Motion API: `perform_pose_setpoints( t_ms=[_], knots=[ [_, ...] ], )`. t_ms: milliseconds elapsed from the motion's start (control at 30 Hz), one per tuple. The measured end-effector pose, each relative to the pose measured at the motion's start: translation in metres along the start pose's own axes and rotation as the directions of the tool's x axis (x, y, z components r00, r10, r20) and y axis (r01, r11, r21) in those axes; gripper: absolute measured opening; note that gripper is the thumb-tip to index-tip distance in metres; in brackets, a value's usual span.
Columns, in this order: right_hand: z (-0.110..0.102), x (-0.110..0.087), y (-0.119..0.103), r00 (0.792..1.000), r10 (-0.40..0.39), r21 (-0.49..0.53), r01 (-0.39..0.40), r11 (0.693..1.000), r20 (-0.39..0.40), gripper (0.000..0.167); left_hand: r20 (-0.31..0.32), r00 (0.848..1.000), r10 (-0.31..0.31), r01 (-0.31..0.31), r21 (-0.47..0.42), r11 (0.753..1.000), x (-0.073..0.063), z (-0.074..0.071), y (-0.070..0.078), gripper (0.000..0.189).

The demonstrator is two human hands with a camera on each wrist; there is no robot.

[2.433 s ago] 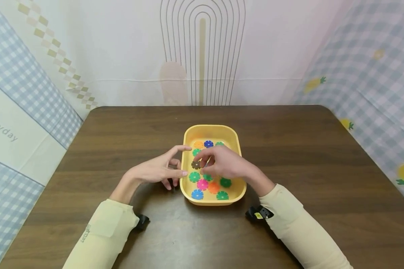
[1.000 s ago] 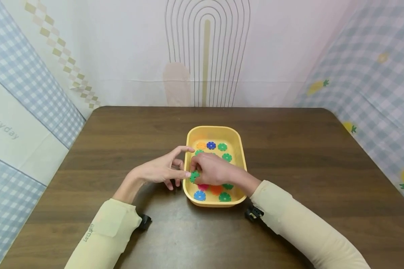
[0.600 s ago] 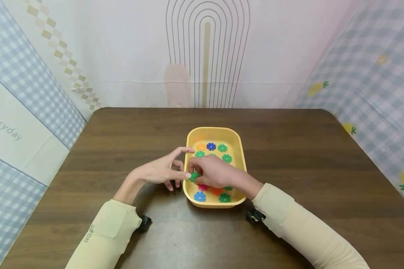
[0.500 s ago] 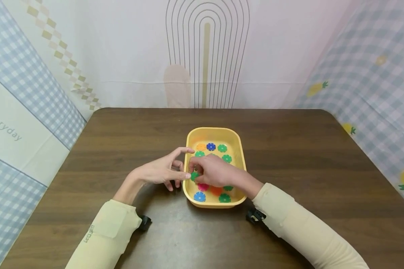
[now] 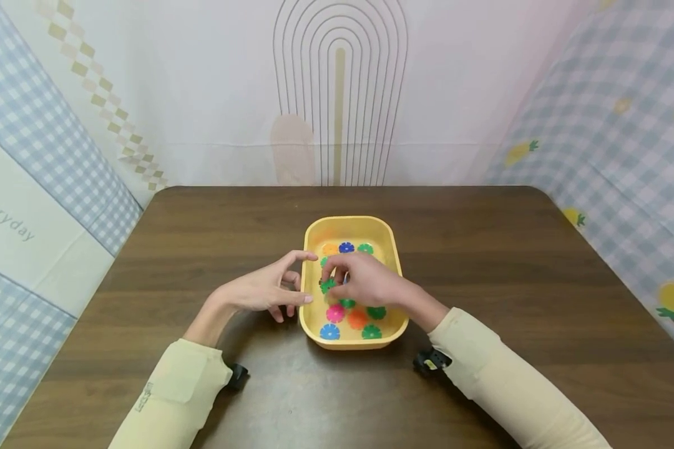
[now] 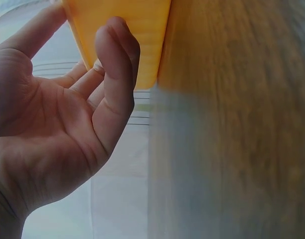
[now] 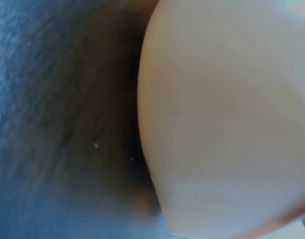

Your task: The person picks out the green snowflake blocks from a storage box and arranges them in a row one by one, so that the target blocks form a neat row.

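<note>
In the head view, a yellow plastic tub (image 5: 352,345) holds several notched, flower-shaped plastic discs. My left hand (image 5: 261,290) holds its left wall, thumb and index fingertip at the rim and the other fingers outside. The left wrist view shows that hand (image 6: 58,119) with bent fingers against the tub's outer wall (image 6: 147,40). Inside the tub, my right hand (image 5: 373,280) pinches a green disc (image 5: 327,285) between thumb and fingers. That disc mostly covers a brown one. Only blurred skin of the right hand (image 7: 222,114) shows in the right wrist view.
Other discs lie flat on the tub floor: a pink disc (image 5: 335,313), an orange disc (image 5: 357,319), a light blue disc (image 5: 329,332) and a dark blue disc (image 5: 346,247). A dark wooden table (image 5: 202,224) surrounds the tub; a patterned cloth (image 5: 219,93) hangs behind.
My right hand has reached down to a green disc by the tub's left wall, taken hold of it and lifted it slightly, away from the wall. The left hand keeps its place.
</note>
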State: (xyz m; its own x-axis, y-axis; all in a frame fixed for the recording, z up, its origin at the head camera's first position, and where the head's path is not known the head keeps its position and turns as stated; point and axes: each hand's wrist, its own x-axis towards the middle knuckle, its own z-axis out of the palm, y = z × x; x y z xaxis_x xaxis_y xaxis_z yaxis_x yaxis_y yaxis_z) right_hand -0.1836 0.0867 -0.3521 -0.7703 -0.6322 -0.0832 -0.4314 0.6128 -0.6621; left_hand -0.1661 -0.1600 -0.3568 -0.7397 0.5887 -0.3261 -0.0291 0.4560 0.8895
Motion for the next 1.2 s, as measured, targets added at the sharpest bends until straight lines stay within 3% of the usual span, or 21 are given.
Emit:
perform_pose_setpoints(
  t_ms=[267,533,1033,1200],
  knots=[
    [-0.012,-0.010,0.004,0.994,-0.030,0.148,0.045,0.988,-0.104,0.020,-0.025,1.000,-0.004,0.004,0.004,1.000,-0.004,0.001,-0.005,0.078],
    [-0.019,-0.018,0.009,0.987,0.045,0.253,-0.005,0.968,-0.152,0.025,-0.040,0.999,-0.025,0.025,0.009,1.000,-0.010,-0.002,-0.007,0.078],
    [-0.036,-0.033,0.026,0.961,0.100,0.289,-0.021,0.957,-0.260,0.028,-0.048,0.999,-0.009,0.010,0.021,1.000,-0.020,-0.007,-0.011,0.081],
    [-0.046,-0.039,0.035,0.953,0.147,0.371,-0.040,0.928,-0.264,0.029,-0.049,0.999,-0.004,0.005,0.015,1.000,-0.025,-0.009,-0.012,0.081]
  ],
)
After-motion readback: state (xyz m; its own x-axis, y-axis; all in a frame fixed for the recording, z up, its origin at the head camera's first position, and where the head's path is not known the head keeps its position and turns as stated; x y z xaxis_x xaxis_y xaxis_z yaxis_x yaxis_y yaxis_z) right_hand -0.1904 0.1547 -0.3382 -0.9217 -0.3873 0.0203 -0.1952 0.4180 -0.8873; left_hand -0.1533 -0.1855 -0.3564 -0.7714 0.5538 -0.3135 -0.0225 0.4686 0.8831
